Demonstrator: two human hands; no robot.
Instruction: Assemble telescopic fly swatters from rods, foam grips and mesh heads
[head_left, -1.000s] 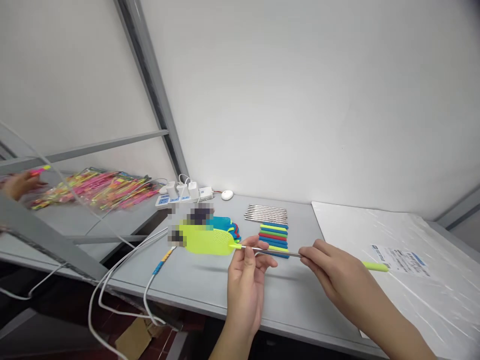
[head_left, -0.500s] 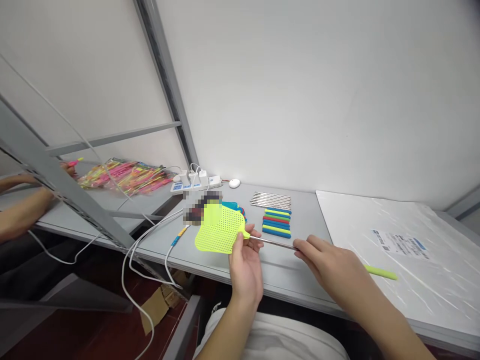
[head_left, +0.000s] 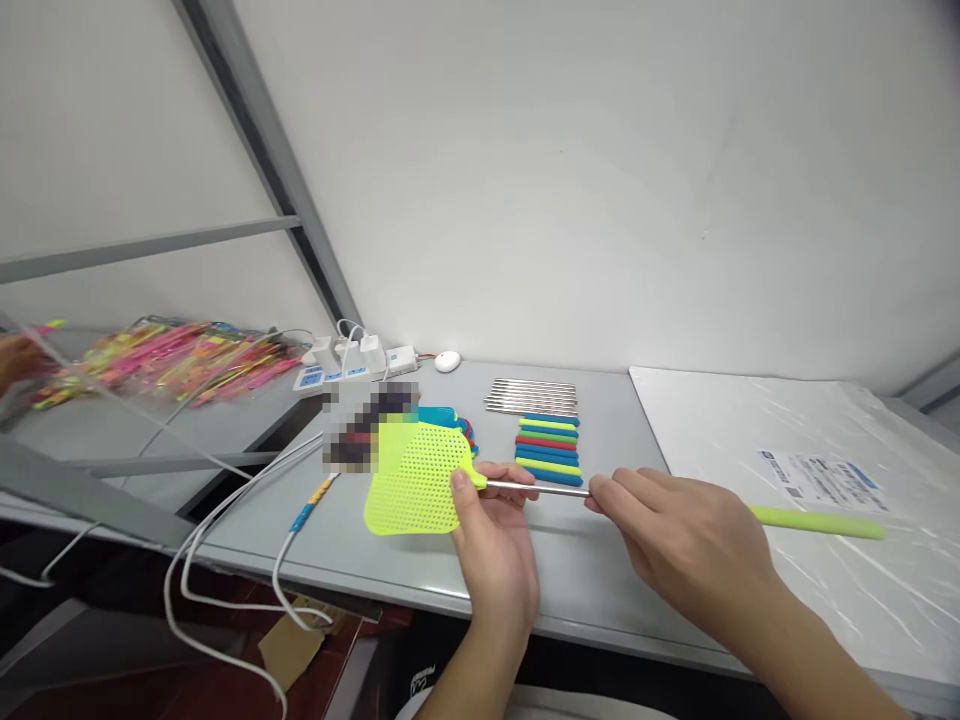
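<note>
Head view: your left hand (head_left: 491, 545) pinches the neck of the yellow-green perforated plastic fly swatter (head_left: 420, 478), held above the grey table (head_left: 420, 565). Your right hand (head_left: 679, 540) grips its thin metal rod (head_left: 536, 488); the yellow-green foam handle (head_left: 817, 522) projects beyond your right hand.

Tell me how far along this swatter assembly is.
Done: one yellow swatter has its head, metal rod and yellow grip joined. In hand: left hand at the head's neck, right hand on the rod. Left: spare rods, coloured grips and heads lie unassembled.
</note>
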